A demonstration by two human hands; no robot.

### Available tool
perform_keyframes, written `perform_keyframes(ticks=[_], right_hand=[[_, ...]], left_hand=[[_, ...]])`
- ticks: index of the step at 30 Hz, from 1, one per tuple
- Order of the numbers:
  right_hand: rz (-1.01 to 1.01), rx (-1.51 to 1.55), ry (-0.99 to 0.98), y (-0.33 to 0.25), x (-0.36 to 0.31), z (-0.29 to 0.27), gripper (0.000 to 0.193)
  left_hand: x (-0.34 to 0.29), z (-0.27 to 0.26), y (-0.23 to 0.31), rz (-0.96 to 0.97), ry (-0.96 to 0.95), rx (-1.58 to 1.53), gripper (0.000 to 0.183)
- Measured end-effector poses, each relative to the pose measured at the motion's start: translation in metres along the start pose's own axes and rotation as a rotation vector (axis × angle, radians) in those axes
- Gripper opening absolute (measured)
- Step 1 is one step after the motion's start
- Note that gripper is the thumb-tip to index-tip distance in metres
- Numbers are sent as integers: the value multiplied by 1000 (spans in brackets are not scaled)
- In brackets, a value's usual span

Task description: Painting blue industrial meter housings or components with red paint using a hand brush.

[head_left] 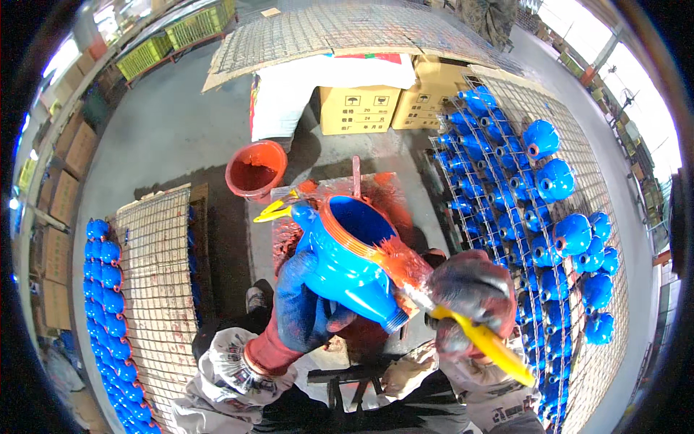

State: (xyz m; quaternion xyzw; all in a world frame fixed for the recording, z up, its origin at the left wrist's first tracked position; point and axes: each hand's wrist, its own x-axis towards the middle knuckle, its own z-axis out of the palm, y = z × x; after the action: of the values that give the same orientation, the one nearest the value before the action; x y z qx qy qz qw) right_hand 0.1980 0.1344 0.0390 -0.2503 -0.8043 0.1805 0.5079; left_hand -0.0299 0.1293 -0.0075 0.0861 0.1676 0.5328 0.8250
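My left hand (303,307), in a blue and red stained glove, grips a blue cast metal valve body (347,253) from below, its wide round opening facing up with an orange-painted rim. My right hand (466,296), in a dark paint-smeared glove, holds a yellow-handled paintbrush (477,336). The brush's orange-loaded bristles touch the rim of the opening on its right side. Beneath the body lies a small work stand (376,188) smeared with orange paint.
An orange bucket of paint (255,168) stands on the floor ahead left. Wire mesh racks (163,267) flank me: several blue bodies (557,239) lie on the right one, more blue bodies (108,289) at the far left. Cardboard boxes (359,108) sit ahead.
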Motion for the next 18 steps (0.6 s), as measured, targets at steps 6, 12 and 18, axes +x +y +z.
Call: perform_keyframes(ticks=[6, 12, 18], right_hand=[[213, 279, 285, 4, -2, 12, 29], [335, 421, 397, 23, -5, 12, 24], [641, 771, 483, 23, -2, 9, 35]], left_hand=[[2, -9, 4, -343, -163, -332, 97], [-2, -13, -3, -487, -257, -706, 104], [1, -14, 5, -125, -123, 90, 94]])
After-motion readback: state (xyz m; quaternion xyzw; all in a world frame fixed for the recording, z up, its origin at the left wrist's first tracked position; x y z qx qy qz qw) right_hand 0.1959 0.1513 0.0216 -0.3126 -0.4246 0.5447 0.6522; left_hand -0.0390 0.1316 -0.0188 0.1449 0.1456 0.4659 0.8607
